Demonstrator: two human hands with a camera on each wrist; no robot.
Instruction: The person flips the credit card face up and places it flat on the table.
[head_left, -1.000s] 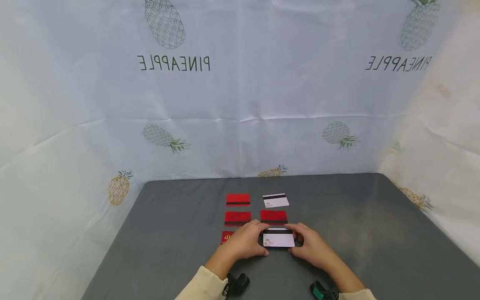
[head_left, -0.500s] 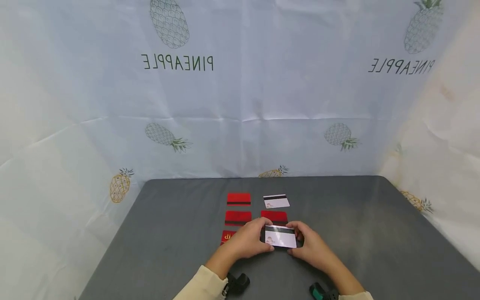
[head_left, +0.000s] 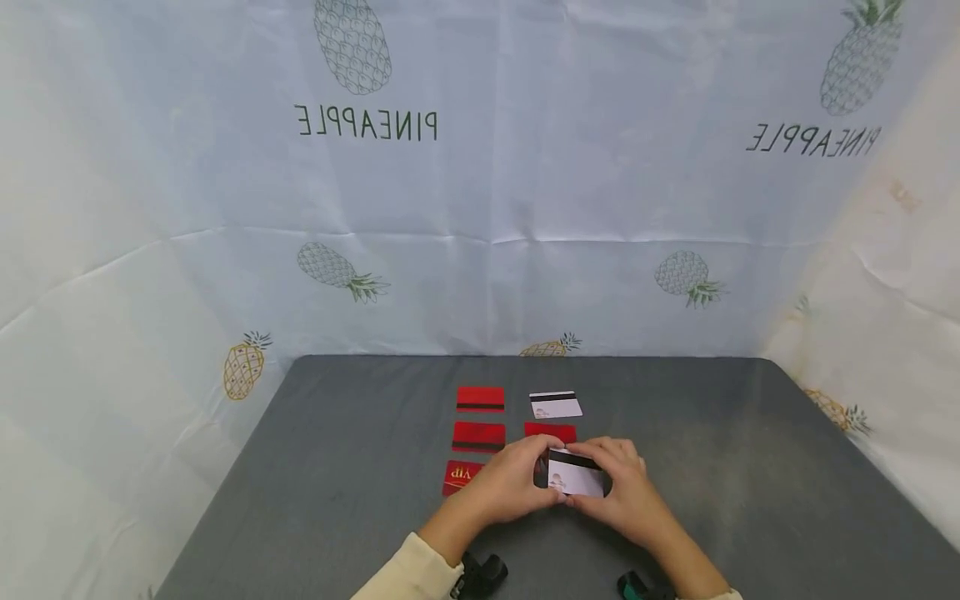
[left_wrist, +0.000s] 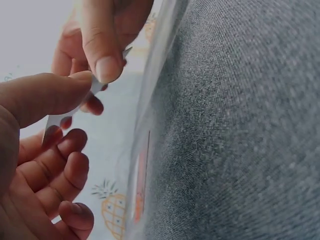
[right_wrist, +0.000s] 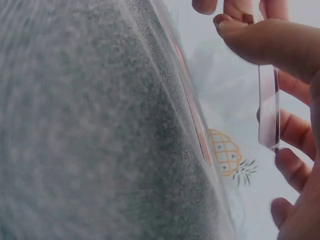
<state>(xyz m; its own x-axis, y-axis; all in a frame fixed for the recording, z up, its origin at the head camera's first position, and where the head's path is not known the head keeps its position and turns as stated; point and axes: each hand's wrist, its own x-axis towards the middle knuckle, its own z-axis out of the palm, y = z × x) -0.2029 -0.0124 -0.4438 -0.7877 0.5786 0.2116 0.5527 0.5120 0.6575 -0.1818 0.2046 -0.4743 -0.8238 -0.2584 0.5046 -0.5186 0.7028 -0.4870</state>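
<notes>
A white card with a black magnetic stripe (head_left: 576, 481) is held tilted between my two hands at the front middle of the table. My left hand (head_left: 512, 483) pinches it between thumb and fingers from the left. From the other side my right hand (head_left: 626, 492) grips it the same way, and the thumb tips nearly meet along its near edge. In the left wrist view the card (left_wrist: 51, 125) shows nearly edge-on, above the cloth. Its pale face (right_wrist: 268, 105) appears under my thumb in the right wrist view. Part of its right end is hidden by fingers.
Beyond the hands lie a striped red card (head_left: 550, 430), partly covered, and a white striped card (head_left: 556, 407). To the left are red striped cards (head_left: 480, 395) and a red VIP card (head_left: 459, 476), partly behind my left hand. A pineapple-print curtain (head_left: 480, 192) surrounds the grey table (head_left: 352, 475).
The held white card has tilted and shifted a little to the right. My hands have drawn closer together around it. More of the red VIP card shows.
</notes>
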